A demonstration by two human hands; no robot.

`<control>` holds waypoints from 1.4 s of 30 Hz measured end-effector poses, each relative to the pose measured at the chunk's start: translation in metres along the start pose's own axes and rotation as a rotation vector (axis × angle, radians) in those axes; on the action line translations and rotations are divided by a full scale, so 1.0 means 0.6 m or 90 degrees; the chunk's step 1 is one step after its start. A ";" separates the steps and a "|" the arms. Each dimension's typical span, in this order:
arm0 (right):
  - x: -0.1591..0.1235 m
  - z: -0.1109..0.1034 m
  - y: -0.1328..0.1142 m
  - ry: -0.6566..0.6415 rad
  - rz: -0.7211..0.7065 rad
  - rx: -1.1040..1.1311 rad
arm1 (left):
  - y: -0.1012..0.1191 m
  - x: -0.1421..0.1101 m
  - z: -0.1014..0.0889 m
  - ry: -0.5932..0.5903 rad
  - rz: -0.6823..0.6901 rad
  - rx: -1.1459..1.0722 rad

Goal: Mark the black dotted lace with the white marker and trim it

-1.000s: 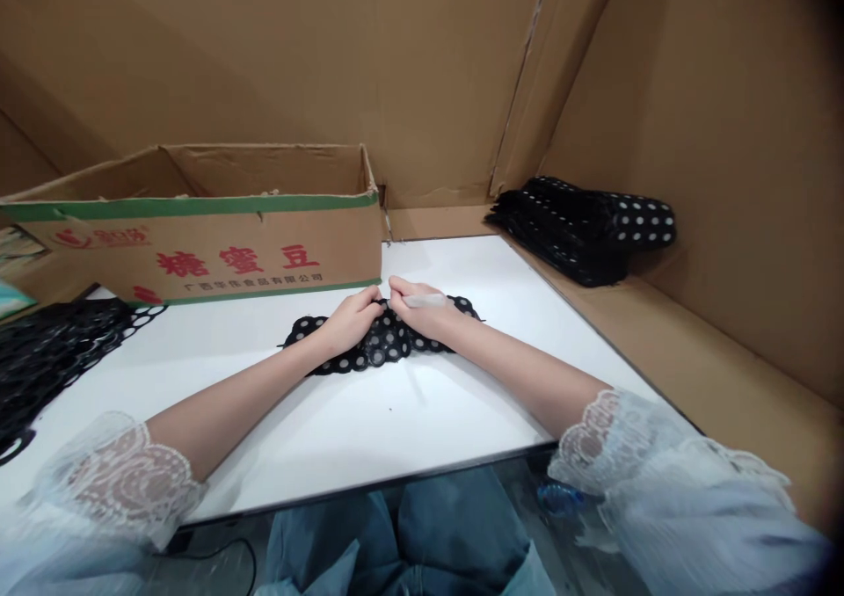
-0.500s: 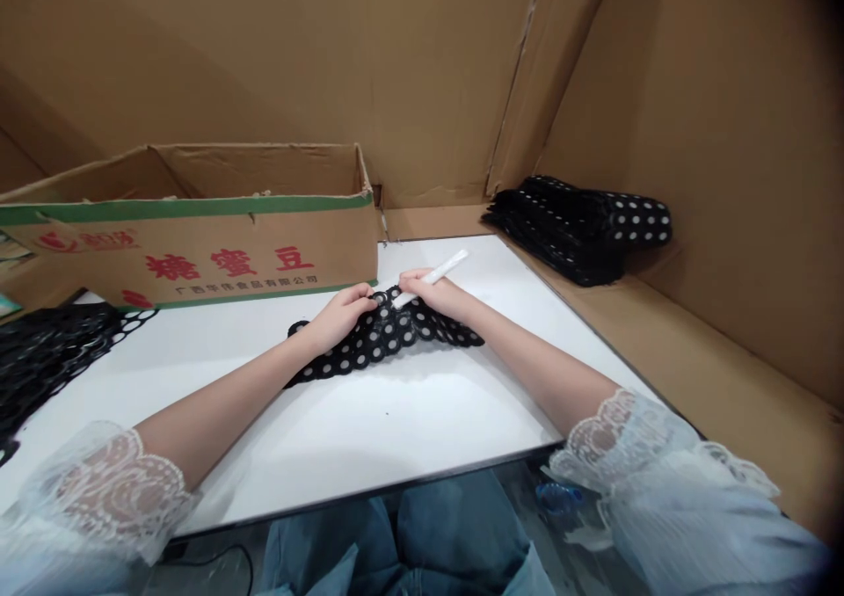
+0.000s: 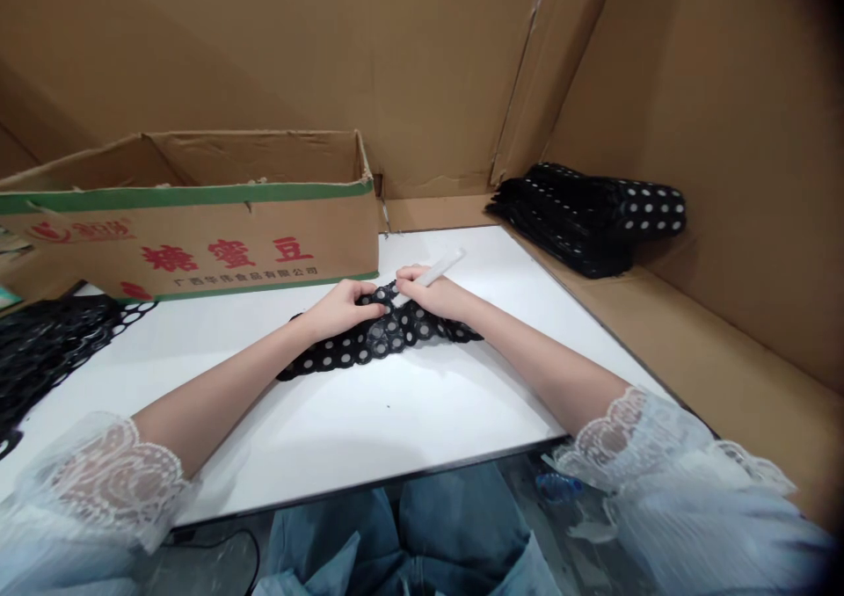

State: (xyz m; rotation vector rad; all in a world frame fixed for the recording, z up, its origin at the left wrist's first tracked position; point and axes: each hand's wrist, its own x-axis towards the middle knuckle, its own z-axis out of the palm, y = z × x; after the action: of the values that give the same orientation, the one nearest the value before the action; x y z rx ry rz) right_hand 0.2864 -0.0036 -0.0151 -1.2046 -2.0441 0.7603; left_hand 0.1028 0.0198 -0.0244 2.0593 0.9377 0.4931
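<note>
A strip of black lace with round holes (image 3: 379,339) lies across the middle of the white table (image 3: 369,420). My left hand (image 3: 339,308) is closed, its fingers pinching the lace's far edge. My right hand (image 3: 428,295) is closed too, gripping a slim white stick-like tool (image 3: 435,271) that points up and to the right, with its lower tip at the lace between the two hands. Both forearms rest on the table, with pale lace cuffs at the elbows.
An open cardboard box with green stripes and red print (image 3: 191,218) stands at the back left. A pile of black lace (image 3: 46,341) lies at the left edge; a neat stack of the same lace (image 3: 586,218) sits at the back right. Cardboard walls surround the table.
The white tool rose from lying flat under my right hand to pointing up and right. Both hands shifted slightly along the lace, which bunched and shifted under them.
</note>
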 end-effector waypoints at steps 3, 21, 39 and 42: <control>0.003 -0.004 -0.002 -0.010 0.003 -0.029 | -0.002 0.000 0.003 0.012 0.000 -0.021; 0.012 -0.001 0.014 0.022 -0.054 -0.200 | -0.004 0.003 0.007 0.051 0.046 0.055; -0.022 -0.002 0.008 -0.006 -0.084 -0.175 | 0.013 0.008 -0.020 -0.148 0.033 0.252; -0.022 -0.003 0.008 -0.001 -0.086 -0.172 | 0.013 0.006 -0.018 -0.152 0.015 0.198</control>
State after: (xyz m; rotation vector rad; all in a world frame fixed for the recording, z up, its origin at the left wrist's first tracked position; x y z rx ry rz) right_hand 0.2953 -0.0133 -0.0204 -1.1940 -2.2561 0.4312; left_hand 0.1021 0.0247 -0.0115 2.3468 0.8892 0.1105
